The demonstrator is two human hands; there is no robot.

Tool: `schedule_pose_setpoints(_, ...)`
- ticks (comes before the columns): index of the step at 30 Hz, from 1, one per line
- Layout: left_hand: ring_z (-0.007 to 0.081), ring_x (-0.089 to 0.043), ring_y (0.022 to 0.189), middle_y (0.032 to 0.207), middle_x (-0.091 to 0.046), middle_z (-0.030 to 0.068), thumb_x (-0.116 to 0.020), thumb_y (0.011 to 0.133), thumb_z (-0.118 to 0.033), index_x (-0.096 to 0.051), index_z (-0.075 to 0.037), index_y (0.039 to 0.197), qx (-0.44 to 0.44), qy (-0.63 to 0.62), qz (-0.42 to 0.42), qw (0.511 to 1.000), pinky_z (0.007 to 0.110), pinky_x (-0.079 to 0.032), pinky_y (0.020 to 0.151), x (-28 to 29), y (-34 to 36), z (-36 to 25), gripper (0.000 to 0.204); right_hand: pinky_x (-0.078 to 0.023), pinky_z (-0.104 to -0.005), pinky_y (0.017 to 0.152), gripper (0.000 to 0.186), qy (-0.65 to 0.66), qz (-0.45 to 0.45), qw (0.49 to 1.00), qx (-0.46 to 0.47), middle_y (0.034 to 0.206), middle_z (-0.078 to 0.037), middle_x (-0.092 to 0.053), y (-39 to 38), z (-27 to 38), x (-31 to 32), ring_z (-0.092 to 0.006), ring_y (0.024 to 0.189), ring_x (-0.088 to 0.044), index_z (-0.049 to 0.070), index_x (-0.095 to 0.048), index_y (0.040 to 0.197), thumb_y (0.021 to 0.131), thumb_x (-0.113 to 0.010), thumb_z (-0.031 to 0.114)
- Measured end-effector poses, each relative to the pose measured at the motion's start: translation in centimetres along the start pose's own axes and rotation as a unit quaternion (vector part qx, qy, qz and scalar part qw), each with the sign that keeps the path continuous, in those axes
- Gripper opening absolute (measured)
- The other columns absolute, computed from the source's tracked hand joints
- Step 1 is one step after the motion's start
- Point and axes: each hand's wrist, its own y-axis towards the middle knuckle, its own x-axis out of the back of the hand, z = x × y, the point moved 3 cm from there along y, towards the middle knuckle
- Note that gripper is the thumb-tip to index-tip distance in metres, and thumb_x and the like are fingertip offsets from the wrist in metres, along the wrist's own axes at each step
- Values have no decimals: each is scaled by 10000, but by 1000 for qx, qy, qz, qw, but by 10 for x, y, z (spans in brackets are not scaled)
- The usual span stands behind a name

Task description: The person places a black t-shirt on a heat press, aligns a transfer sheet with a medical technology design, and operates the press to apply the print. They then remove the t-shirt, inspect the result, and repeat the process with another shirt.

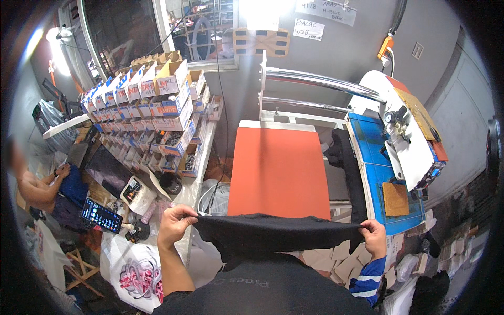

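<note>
My left hand (pixel 176 223) pinches the left end of a band of black fabric (pixel 278 231), and my right hand (pixel 374 236) pinches its right end. The fabric is stretched sideways between them, just in front of the orange pad (pixel 275 168) of a press, overlapping its near edge from this view. Another dark piece of fabric (pixel 346 163) hangs along the pad's right side. Beside that is the press's blue board (pixel 373 157) with a square tan piece (pixel 395 198) on it, below a white machine body (pixel 399 126) with metal rollers (pixel 323 81) reaching left.
At left stand stacked cardboard bins (pixel 136 110), a phone on a stand (pixel 102 213) and a white printed cloth (pixel 131 268). A bare-armed person (pixel 34 191) handles blue cloth at the far left. Loose pale pieces (pixel 346 262) lie low beneath the press. A door (pixel 451 94) is at right.
</note>
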Motion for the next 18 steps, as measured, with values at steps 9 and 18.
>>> schedule_pose_setpoints(9,126,-663,792,841,-718,43,-740,793,106,-729,12,897,-8,15,-6,1000,268,-523,755,4,-2,1,140,-482,-259,684,57,-20,-6,1000,16,808,-7,-670,3,-2,-4,-96,745,-606,-6,-689,912,867,-696,-40)
schedule_pose_setpoints(18,120,-661,787,845,-721,42,-722,794,118,-732,18,900,0,12,-12,1000,261,-524,748,2,-5,-2,145,-489,-262,700,78,-8,-3,1000,7,812,-13,-671,0,-10,-2,-101,756,-611,-9,-692,923,861,-681,-56)
